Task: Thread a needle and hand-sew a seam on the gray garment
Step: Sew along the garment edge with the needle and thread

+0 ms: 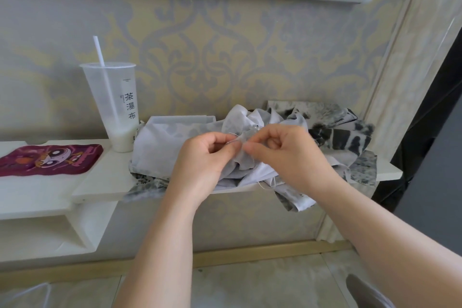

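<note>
The gray garment [160,142] lies bunched on a white shelf [105,182], pale gray with darker patterned parts at the right. My left hand [207,157] pinches a raised fold of the fabric between thumb and fingers. Facing it, my right hand [282,150] has its fingertips pinched together at the same fold. A thin pale thread loops between the two hands near the fingertips. The needle itself is too small to make out. A loose thread end hangs below the fabric at the shelf's front edge.
A tall plastic cup [115,105] with a straw and some white drink stands left of the garment. Further left lies a magenta cartoon pouch [47,160]. Patterned wallpaper is behind the shelf; a lower white ledge [37,237] sits below left.
</note>
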`<action>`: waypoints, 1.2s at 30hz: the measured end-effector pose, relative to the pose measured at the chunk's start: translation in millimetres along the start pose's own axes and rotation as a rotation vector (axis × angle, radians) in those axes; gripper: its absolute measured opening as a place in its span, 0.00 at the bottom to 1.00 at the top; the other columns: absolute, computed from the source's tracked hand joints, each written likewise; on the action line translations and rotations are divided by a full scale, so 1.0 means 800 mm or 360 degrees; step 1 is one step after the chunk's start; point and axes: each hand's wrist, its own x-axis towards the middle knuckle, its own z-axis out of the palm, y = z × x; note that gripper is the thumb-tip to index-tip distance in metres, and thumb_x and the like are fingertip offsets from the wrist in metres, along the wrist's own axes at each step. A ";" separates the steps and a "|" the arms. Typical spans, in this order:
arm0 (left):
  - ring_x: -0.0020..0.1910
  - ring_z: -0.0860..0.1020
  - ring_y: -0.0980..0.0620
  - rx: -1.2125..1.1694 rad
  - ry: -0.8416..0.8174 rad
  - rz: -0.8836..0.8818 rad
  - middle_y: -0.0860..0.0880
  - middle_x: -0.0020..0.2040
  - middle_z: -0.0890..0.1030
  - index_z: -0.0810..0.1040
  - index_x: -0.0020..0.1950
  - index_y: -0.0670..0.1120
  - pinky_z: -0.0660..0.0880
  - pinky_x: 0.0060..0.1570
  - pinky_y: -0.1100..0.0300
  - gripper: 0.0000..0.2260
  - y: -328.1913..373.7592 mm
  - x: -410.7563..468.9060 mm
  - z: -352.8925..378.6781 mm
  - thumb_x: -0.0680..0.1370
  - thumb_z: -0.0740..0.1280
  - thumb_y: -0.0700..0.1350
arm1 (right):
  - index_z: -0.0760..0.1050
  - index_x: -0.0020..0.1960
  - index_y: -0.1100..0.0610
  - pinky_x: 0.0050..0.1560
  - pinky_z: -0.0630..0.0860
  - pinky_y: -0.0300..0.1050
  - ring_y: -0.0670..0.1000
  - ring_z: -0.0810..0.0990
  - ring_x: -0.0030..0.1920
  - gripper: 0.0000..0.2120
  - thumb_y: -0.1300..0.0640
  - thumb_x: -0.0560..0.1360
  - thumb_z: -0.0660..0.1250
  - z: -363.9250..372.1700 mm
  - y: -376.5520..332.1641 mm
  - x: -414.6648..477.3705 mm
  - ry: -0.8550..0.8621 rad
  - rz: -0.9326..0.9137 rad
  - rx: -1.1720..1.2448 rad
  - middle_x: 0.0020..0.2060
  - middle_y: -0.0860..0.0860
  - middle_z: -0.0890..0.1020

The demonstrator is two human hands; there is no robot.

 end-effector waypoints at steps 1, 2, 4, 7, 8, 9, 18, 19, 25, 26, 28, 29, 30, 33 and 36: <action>0.33 0.82 0.59 -0.0008 -0.0003 0.0003 0.49 0.40 0.84 0.81 0.45 0.48 0.73 0.26 0.69 0.02 -0.001 0.001 0.000 0.77 0.69 0.43 | 0.77 0.38 0.60 0.25 0.59 0.32 0.42 0.59 0.23 0.08 0.57 0.74 0.70 -0.002 -0.004 -0.001 0.0106 -0.0075 0.0131 0.21 0.48 0.64; 0.33 0.82 0.57 -0.0024 -0.0004 -0.0005 0.47 0.40 0.84 0.81 0.43 0.48 0.74 0.26 0.68 0.03 -0.001 0.001 0.000 0.76 0.69 0.43 | 0.76 0.38 0.61 0.26 0.60 0.33 0.42 0.59 0.23 0.08 0.59 0.74 0.69 -0.003 -0.009 -0.003 0.0236 -0.0143 0.0274 0.22 0.51 0.64; 0.30 0.81 0.57 -0.0037 0.0001 -0.0033 0.48 0.38 0.83 0.80 0.41 0.48 0.74 0.26 0.68 0.05 -0.003 0.003 0.000 0.77 0.69 0.42 | 0.73 0.37 0.60 0.29 0.72 0.41 0.44 0.58 0.24 0.09 0.61 0.75 0.68 -0.003 -0.020 -0.004 0.0362 -0.0211 0.0589 0.22 0.50 0.63; 0.34 0.82 0.55 0.0023 0.0011 -0.0066 0.51 0.36 0.84 0.81 0.41 0.49 0.80 0.33 0.60 0.05 -0.010 0.007 0.000 0.76 0.69 0.42 | 0.70 0.33 0.56 0.47 0.81 0.53 0.44 0.56 0.22 0.12 0.61 0.75 0.65 -0.007 -0.028 0.001 -0.0117 0.0060 0.1397 0.21 0.45 0.58; 0.35 0.83 0.53 0.0026 0.0011 -0.0068 0.50 0.37 0.84 0.82 0.41 0.49 0.81 0.36 0.57 0.05 -0.010 0.007 0.000 0.76 0.69 0.42 | 0.70 0.31 0.55 0.47 0.81 0.52 0.44 0.53 0.22 0.13 0.60 0.75 0.65 -0.012 -0.027 0.003 -0.0446 0.0212 0.1597 0.22 0.45 0.56; 0.34 0.82 0.54 0.0009 0.0020 -0.0055 0.49 0.37 0.84 0.82 0.41 0.48 0.81 0.35 0.57 0.05 -0.010 0.007 0.000 0.76 0.69 0.42 | 0.70 0.31 0.54 0.46 0.81 0.51 0.44 0.52 0.22 0.13 0.59 0.74 0.66 -0.016 -0.024 0.005 -0.0801 0.0342 0.1686 0.23 0.45 0.54; 0.36 0.80 0.63 0.0104 0.0149 0.0051 0.56 0.37 0.84 0.80 0.42 0.53 0.73 0.37 0.72 0.04 -0.013 0.008 -0.002 0.76 0.69 0.44 | 0.74 0.43 0.57 0.44 0.82 0.50 0.45 0.55 0.23 0.05 0.60 0.78 0.63 -0.030 -0.009 -0.003 -0.1588 0.0677 0.0688 0.23 0.46 0.58; 0.37 0.80 0.62 0.0120 0.0149 0.0057 0.56 0.38 0.84 0.81 0.42 0.53 0.74 0.38 0.70 0.04 -0.013 0.009 -0.003 0.76 0.69 0.45 | 0.74 0.45 0.58 0.44 0.82 0.49 0.45 0.58 0.22 0.04 0.59 0.78 0.65 -0.028 -0.013 -0.002 -0.1369 0.0672 0.0475 0.22 0.46 0.59; 0.38 0.84 0.46 -0.0044 0.0019 -0.0041 0.46 0.42 0.84 0.81 0.48 0.46 0.81 0.35 0.47 0.03 -0.002 0.002 -0.002 0.77 0.68 0.44 | 0.78 0.47 0.57 0.29 0.75 0.32 0.38 0.73 0.23 0.09 0.52 0.73 0.70 -0.010 -0.022 0.004 -0.0381 0.0393 -0.0091 0.19 0.40 0.70; 0.37 0.84 0.49 -0.0021 0.0014 -0.0014 0.47 0.42 0.84 0.81 0.47 0.47 0.81 0.32 0.52 0.03 -0.001 0.001 -0.001 0.77 0.68 0.44 | 0.78 0.46 0.58 0.33 0.78 0.35 0.38 0.72 0.22 0.09 0.52 0.73 0.71 -0.006 -0.020 0.005 -0.0333 0.0376 -0.0111 0.16 0.40 0.68; 0.34 0.82 0.57 0.0041 0.0002 0.0060 0.48 0.41 0.84 0.81 0.46 0.47 0.77 0.28 0.63 0.02 0.001 -0.001 0.000 0.77 0.68 0.43 | 0.78 0.45 0.59 0.43 0.82 0.45 0.39 0.70 0.22 0.09 0.53 0.73 0.71 0.001 -0.014 0.007 -0.0266 0.0350 -0.0160 0.15 0.40 0.66; 0.33 0.81 0.59 0.0043 -0.0005 0.0073 0.48 0.41 0.84 0.81 0.46 0.47 0.75 0.27 0.66 0.02 0.002 -0.001 0.000 0.77 0.68 0.43 | 0.78 0.43 0.59 0.46 0.82 0.50 0.40 0.69 0.22 0.08 0.54 0.74 0.70 0.002 -0.011 0.008 -0.0240 0.0335 -0.0177 0.15 0.41 0.65; 0.32 0.81 0.60 0.0023 -0.0011 0.0063 0.48 0.41 0.84 0.81 0.46 0.46 0.75 0.26 0.67 0.02 0.003 -0.002 0.001 0.77 0.68 0.42 | 0.78 0.42 0.59 0.47 0.80 0.54 0.41 0.68 0.22 0.07 0.55 0.74 0.70 0.002 -0.010 0.009 -0.0217 0.0318 -0.0190 0.15 0.42 0.65; 0.32 0.83 0.55 -0.0033 0.0003 0.0003 0.47 0.40 0.83 0.80 0.46 0.45 0.79 0.26 0.58 0.02 0.005 -0.003 -0.001 0.77 0.68 0.41 | 0.79 0.40 0.59 0.47 0.78 0.58 0.43 0.64 0.24 0.07 0.56 0.74 0.70 -0.003 -0.010 0.008 -0.0253 0.0279 -0.0224 0.16 0.43 0.63; 0.34 0.84 0.47 -0.0054 0.0012 -0.0033 0.45 0.42 0.83 0.80 0.46 0.46 0.81 0.29 0.48 0.02 0.005 -0.002 0.000 0.77 0.68 0.41 | 0.78 0.39 0.57 0.46 0.80 0.50 0.46 0.66 0.26 0.06 0.57 0.74 0.70 -0.012 -0.019 0.005 -0.0477 0.0230 -0.0235 0.17 0.43 0.62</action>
